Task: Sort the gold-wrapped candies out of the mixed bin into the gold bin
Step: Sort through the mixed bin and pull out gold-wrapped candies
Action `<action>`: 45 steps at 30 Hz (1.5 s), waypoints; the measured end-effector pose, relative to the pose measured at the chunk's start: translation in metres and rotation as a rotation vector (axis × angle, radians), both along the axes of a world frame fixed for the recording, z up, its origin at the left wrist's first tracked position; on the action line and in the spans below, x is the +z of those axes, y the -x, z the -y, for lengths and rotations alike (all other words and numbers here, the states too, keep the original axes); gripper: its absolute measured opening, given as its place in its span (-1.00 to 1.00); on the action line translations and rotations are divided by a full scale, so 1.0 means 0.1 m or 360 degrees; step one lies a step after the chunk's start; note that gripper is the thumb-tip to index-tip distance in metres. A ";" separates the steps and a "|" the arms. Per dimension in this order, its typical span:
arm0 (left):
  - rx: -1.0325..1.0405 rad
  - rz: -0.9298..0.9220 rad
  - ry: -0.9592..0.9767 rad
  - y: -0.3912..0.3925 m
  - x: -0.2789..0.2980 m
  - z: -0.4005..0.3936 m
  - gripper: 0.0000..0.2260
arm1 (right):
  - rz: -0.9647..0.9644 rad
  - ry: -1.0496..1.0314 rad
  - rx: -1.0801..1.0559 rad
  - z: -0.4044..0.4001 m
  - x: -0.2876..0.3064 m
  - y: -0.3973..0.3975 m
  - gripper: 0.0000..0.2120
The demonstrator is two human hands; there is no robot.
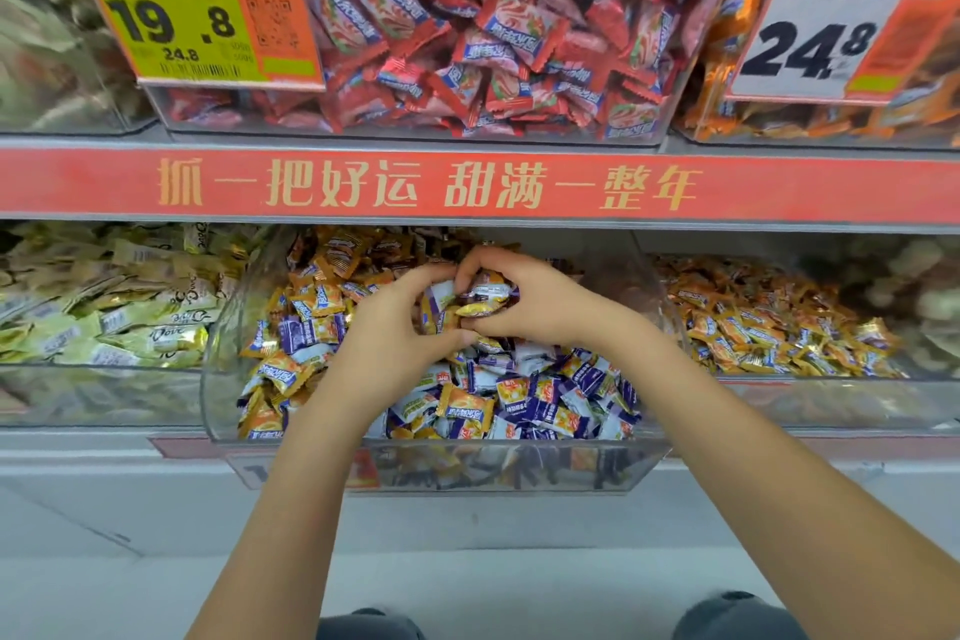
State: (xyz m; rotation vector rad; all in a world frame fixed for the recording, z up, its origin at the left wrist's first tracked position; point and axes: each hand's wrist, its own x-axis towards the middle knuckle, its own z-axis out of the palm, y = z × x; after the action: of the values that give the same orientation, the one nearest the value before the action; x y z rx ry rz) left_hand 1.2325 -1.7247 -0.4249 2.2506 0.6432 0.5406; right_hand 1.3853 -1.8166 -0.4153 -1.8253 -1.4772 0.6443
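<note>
The mixed bin (223, 379) is a clear plastic tub in the middle of the lower shelf, full of purple-and-white and orange-gold wrapped candies. Both my hands are inside it. My right hand (524, 299) grips a small bunch of candies, with a gold-wrapped candy (480, 309) at the bottom of the bunch. My left hand (395, 333) is curled beside it, fingers touching the same bunch from the left. The gold bin (779, 322) to the right holds orange-gold candies.
A bin of pale gold-green candies (104, 307) stands at the lower left. Above the red shelf banner (426, 185) stand a bin of red candies (467, 42) and price tags (192, 10). The shelf edge runs below the bins.
</note>
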 end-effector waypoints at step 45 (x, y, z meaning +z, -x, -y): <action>-0.0329 -0.0391 -0.0250 -0.05 -0.08 0.03 -0.51 | 0.0734 0.0764 -0.0112 -0.19 -0.02 -0.18 -0.61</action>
State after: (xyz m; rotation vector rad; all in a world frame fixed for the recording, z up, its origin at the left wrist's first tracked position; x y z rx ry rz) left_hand 1.2374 -1.7272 -0.4331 2.5205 0.4932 0.2203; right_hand 1.4035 -1.7972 -0.4170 -2.5163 -1.6325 0.6048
